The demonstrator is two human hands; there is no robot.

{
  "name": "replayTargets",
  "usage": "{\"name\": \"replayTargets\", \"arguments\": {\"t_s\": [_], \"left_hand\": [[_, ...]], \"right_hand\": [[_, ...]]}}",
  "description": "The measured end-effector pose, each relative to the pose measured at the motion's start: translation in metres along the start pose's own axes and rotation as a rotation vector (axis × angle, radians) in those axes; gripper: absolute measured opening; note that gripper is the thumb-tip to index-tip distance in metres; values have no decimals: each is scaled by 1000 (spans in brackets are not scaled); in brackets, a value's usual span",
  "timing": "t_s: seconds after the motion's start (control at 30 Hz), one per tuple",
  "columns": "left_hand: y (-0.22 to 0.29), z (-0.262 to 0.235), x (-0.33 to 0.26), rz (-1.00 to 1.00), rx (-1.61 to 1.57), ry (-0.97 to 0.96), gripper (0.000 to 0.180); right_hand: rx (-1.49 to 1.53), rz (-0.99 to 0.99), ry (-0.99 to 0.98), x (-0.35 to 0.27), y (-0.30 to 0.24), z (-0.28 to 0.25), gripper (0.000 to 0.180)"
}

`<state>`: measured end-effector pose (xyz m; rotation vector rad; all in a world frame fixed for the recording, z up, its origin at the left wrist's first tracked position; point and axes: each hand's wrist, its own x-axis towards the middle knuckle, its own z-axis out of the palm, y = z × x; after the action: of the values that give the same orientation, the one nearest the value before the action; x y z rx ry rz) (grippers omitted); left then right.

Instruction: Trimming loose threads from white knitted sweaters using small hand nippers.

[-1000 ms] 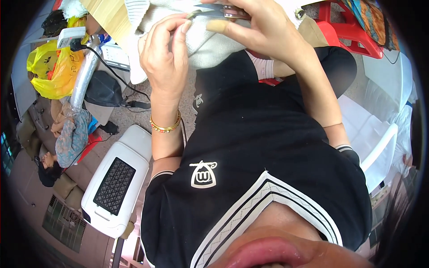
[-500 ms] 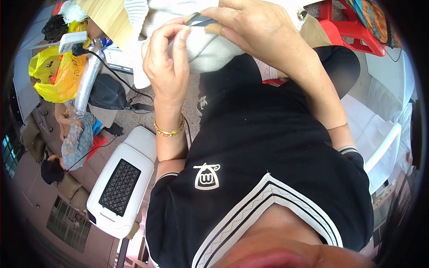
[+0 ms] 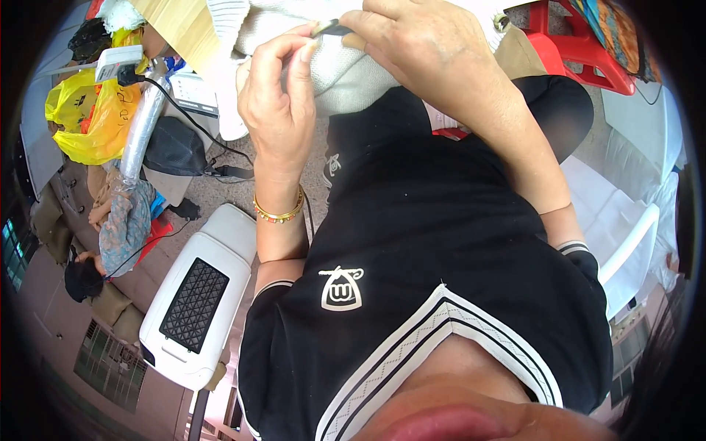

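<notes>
Left fingers (image 3: 301,70) narrowly apart, hold unclear
Our right hand (image 3: 437,51) grips a dark tool (image 3: 339,31), perhaps scissors, above white knitted cloth (image 3: 342,81).

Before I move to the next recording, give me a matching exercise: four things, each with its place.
Things
1. cream knitted fabric
2. gold beaded bracelet
3. thin yellow plastic bag
4. white rounded box with a black lattice panel

Places
A. upper left of the picture
B. around the left wrist
C. lower left of the picture
D. behind the fingers of the left hand and right hand

Pairs: 1-D, 2-B, 3-A, 4-C
</notes>
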<state>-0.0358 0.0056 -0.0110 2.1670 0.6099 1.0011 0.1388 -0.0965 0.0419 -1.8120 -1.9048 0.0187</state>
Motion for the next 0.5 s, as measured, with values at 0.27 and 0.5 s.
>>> {"name": "replayTargets", "arguments": {"t_s": [0.27,0.5], "left_hand": [[-8,-24,-9,-37,-162,204,14],[-14,-64,-36,-44,268,2,21]], "right_hand": [[216,-102,423,-7,20,33,22],[829,-69,560,6,12,26,27]]}}
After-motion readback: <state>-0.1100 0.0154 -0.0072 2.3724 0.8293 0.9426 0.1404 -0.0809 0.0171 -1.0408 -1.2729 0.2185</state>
